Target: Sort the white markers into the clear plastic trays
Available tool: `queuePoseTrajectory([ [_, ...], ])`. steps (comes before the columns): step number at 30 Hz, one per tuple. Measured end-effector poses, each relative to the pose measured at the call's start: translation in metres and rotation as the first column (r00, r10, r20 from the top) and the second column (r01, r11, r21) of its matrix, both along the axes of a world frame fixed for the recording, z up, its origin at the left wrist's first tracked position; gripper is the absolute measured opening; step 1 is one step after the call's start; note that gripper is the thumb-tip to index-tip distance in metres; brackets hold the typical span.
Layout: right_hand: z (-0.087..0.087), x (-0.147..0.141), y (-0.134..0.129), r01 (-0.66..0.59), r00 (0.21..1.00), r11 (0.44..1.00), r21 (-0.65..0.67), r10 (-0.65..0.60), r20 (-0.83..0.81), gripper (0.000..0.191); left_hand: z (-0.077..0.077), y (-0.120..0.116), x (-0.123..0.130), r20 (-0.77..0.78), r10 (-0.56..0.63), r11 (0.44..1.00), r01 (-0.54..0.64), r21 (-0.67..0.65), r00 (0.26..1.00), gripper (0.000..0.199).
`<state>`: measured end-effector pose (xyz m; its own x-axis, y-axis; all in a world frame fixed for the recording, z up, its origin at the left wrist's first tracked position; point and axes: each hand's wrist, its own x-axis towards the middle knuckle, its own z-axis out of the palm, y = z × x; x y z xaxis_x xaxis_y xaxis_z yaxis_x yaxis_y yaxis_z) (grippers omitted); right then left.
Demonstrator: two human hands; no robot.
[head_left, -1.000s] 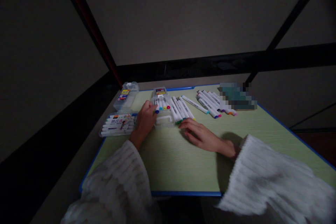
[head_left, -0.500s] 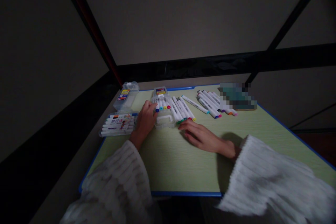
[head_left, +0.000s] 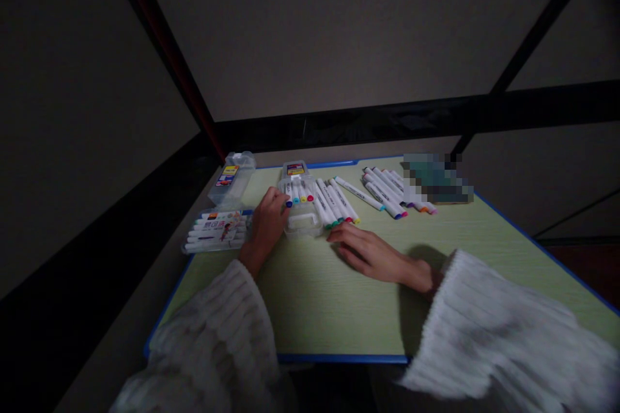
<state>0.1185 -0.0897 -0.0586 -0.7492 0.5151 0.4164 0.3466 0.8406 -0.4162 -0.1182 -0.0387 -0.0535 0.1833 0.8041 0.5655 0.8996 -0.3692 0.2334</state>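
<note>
My left hand (head_left: 269, 218) is at the left side of an open clear case (head_left: 303, 222), its fingertips against the blue-capped marker (head_left: 289, 202) at the end of a short row. Blue, cyan, yellow and red caps show in that row, in the case's upper part. My right hand (head_left: 367, 251) rests palm down with fingers loosely spread, holding nothing. Its fingertips lie just below a group of white markers (head_left: 333, 201) with green, red and yellow caps, right of the case.
A clear case with a labelled front (head_left: 227, 182) stands at the back left. Nearer is a flat pack of markers (head_left: 216, 230). A single cyan-capped marker (head_left: 359, 193), another marker group (head_left: 382, 197) and a blurred-out green object (head_left: 438, 179) lie toward the right.
Almost nothing differs. My right hand has shifted very slightly left, and the view has moved a little.
</note>
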Motion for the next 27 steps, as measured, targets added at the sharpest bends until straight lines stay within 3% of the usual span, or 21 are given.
queuePoseTrajectory([
  [16, 0.0015, 0.0004, -0.0007, -0.005, 1.000, 1.000, 0.007, 0.004, 0.008, 0.024, 0.0032, -0.0002, 0.0010, -0.037, 0.033, 0.993, -0.037, -0.111, 0.999, 0.025],
  [27, 0.0017, 0.0003, -0.0005, -0.017, 1.000, 1.000, 0.008, 0.017, 0.016, 0.024, 0.0001, -0.0007, 0.0008, -0.009, 0.022, 0.997, -0.022, -0.069, 1.000, 0.029],
])
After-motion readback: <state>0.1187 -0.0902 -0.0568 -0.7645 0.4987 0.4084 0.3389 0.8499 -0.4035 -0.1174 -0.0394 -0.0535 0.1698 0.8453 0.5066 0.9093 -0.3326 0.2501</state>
